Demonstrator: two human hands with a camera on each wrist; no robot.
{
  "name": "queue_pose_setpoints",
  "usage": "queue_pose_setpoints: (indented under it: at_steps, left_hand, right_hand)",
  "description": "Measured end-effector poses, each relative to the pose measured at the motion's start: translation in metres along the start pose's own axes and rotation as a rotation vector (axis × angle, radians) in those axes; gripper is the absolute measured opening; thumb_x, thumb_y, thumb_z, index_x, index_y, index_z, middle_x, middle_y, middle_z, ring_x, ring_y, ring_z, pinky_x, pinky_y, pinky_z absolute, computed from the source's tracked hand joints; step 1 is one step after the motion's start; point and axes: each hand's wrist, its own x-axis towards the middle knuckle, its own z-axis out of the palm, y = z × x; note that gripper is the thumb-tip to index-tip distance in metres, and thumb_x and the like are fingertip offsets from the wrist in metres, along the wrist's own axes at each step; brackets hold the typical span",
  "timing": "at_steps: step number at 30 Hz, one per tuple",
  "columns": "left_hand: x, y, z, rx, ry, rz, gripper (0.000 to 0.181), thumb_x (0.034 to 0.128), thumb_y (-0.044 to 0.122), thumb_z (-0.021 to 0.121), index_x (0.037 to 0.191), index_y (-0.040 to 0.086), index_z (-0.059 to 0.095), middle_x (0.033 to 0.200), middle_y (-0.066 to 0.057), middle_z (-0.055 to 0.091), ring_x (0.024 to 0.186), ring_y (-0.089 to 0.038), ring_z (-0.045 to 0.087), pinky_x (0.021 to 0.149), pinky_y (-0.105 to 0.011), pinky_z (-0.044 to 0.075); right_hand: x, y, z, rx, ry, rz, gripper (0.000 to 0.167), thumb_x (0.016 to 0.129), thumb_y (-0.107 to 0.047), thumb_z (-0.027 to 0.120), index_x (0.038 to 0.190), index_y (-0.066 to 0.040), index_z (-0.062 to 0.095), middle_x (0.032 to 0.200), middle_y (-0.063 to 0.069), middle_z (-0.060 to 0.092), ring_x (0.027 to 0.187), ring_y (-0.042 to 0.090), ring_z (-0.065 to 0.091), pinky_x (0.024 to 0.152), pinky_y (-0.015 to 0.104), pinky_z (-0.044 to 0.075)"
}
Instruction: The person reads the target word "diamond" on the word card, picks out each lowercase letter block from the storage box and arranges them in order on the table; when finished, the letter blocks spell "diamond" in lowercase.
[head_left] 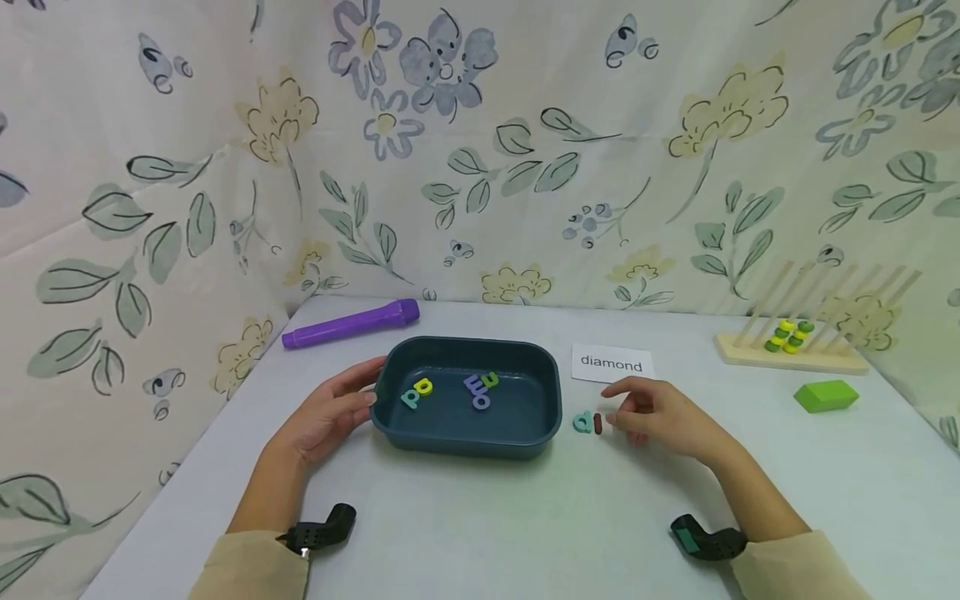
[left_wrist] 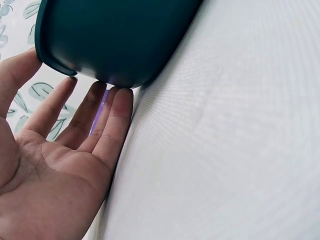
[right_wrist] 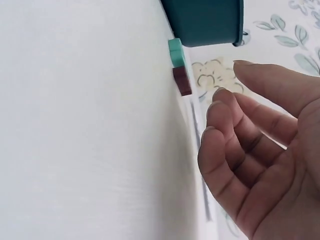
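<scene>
A dark teal tray [head_left: 465, 443] holds several coloured letters, among them a yellow one [head_left: 423, 387] and a purple "o" [head_left: 481, 402]. At its left end is my left hand [head_left: 326, 417]; in the left wrist view that hand [left_wrist: 65, 155] touches the tray's outer wall [left_wrist: 115, 45] with its fingertips, thumb by the rim. A teal letter [head_left: 582, 422] and a dark red letter [head_left: 597, 424] lie side by side right of the tray. My right hand [head_left: 660, 417] hovers just right of them, fingers loosely bent and holding nothing, also in the right wrist view [right_wrist: 265, 145].
Behind my right hand lies a white card [head_left: 592, 372] reading "diamond". A purple toy microphone [head_left: 348, 323] lies at the back left. At the right are a wooden bead rack [head_left: 795, 354] and a green block [head_left: 827, 396]. A floral cloth [head_left: 480, 208] hangs behind the table.
</scene>
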Motion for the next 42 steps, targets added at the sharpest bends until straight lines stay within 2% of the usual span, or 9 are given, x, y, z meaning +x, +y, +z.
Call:
queue_pose_setpoints:
  at_steps: [8,14,17,25,32,36,40,42]
  left_hand:
    - [0.001,0.0,0.0,0.001,0.002,0.013,0.061,0.1022,0.012,0.061,0.16,0.012,0.039,0.165,-0.01,0.034,0.131,-0.009,0.058,0.104,-0.026,0.053]
    - [-0.002,-0.001,0.001,0.002,0.009,0.005,0.062,0.1024,0.013,0.062,0.16,0.012,0.039,0.166,-0.012,0.031,0.13,-0.008,0.058,0.103,-0.026,0.053]
    - [-0.003,-0.002,0.002,0.004,0.01,0.008,0.062,0.1024,0.013,0.062,0.16,0.011,0.039,0.167,-0.013,0.031,0.13,-0.008,0.058,0.104,-0.025,0.053]
    - [-0.002,-0.002,0.002,0.007,0.009,0.004,0.061,0.1021,0.013,0.062,0.159,0.012,0.04,0.166,-0.01,0.033,0.132,-0.009,0.057,0.104,-0.026,0.053]
    - [0.0,-0.002,0.001,0.006,0.014,0.003,0.06,0.1023,0.013,0.061,0.159,0.013,0.041,0.166,-0.009,0.033,0.133,-0.01,0.056,0.104,-0.026,0.053]
    - [-0.001,-0.002,0.0,0.005,0.008,0.009,0.061,0.1024,0.012,0.061,0.16,0.012,0.04,0.166,-0.01,0.033,0.133,-0.01,0.056,0.104,-0.027,0.053]
    - [-0.002,-0.001,0.002,0.007,0.001,0.013,0.063,0.1018,0.013,0.062,0.16,0.011,0.039,0.166,-0.012,0.031,0.134,-0.012,0.055,0.104,-0.027,0.053]
    - [-0.002,0.0,0.003,0.012,0.004,0.011,0.063,0.1015,0.014,0.063,0.16,0.011,0.039,0.167,-0.012,0.032,0.134,-0.012,0.055,0.104,-0.027,0.053]
  right_hand:
    - [0.008,-0.021,-0.015,-0.027,0.004,-0.045,0.038,0.098,-0.026,0.071,0.128,-0.004,0.064,0.086,0.016,0.066,0.072,0.025,0.064,0.068,0.034,0.055]
    - [0.016,-0.037,-0.019,0.002,-0.023,-0.112,0.034,0.099,-0.024,0.07,0.126,-0.003,0.066,0.092,0.021,0.069,0.08,0.036,0.067,0.072,0.032,0.058]
    - [0.021,-0.044,-0.019,0.018,-0.031,-0.116,0.032,0.099,-0.024,0.069,0.125,-0.005,0.067,0.096,0.019,0.071,0.084,0.038,0.068,0.074,0.032,0.06]
    - [0.034,-0.063,-0.019,-0.001,-0.039,-0.138,0.029,0.1,-0.027,0.069,0.123,-0.01,0.069,0.101,0.009,0.075,0.09,0.033,0.071,0.081,0.036,0.061]
    - [0.052,-0.082,-0.016,-0.013,-0.051,-0.193,0.026,0.098,-0.024,0.071,0.12,-0.011,0.071,0.101,0.01,0.073,0.088,0.029,0.071,0.081,0.04,0.062]
    - [0.061,-0.095,-0.013,-0.032,-0.076,-0.214,0.026,0.097,-0.022,0.071,0.121,-0.012,0.072,0.105,0.015,0.073,0.088,0.027,0.07,0.081,0.04,0.062]
    - [0.068,-0.108,-0.012,-0.055,-0.119,-0.224,0.026,0.097,-0.024,0.071,0.122,-0.015,0.072,0.108,0.01,0.075,0.09,0.028,0.07,0.084,0.044,0.061]
    - [0.071,-0.113,-0.011,-0.067,-0.143,-0.223,0.027,0.097,-0.025,0.071,0.123,-0.017,0.072,0.111,0.006,0.075,0.093,0.03,0.07,0.085,0.042,0.061]
